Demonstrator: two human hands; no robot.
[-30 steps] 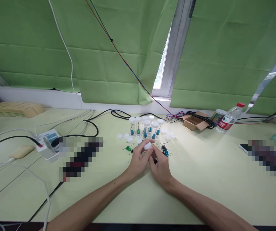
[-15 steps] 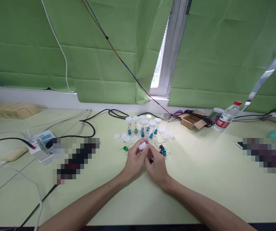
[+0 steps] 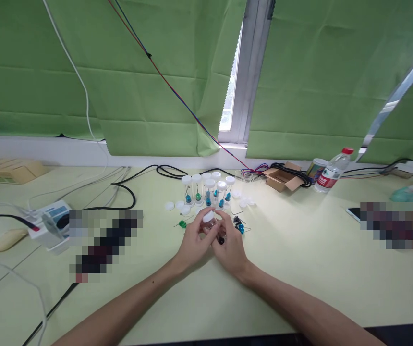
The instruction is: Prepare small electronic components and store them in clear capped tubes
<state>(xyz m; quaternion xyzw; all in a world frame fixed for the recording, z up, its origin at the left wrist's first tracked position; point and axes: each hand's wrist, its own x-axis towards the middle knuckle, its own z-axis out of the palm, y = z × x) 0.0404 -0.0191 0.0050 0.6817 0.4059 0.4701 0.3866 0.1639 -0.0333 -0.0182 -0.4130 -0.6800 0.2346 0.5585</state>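
Note:
Between my two hands is a small clear vial with a white cap at its upper end; it leans to the left. A black piece shows at its lower end, partly hidden by fingers. My left hand is closed around the cap and the vial's left side. My right hand grips the vial from the right, its fingertips near the cap. Just beyond stand several capped clear vials with blue or green needle tips inside. Loose green needle tips lie left of my hands, blue ones to the right.
Loose white caps lie on both sides of the standing vials. A small open cardboard box, a water bottle and cables are along the back. A white power strip sits left, a phone right.
The view has swung slightly to the right. My fingers have shifted around the vial, and its clear body now shows below the white cap, where earlier mostly the cap was visible.

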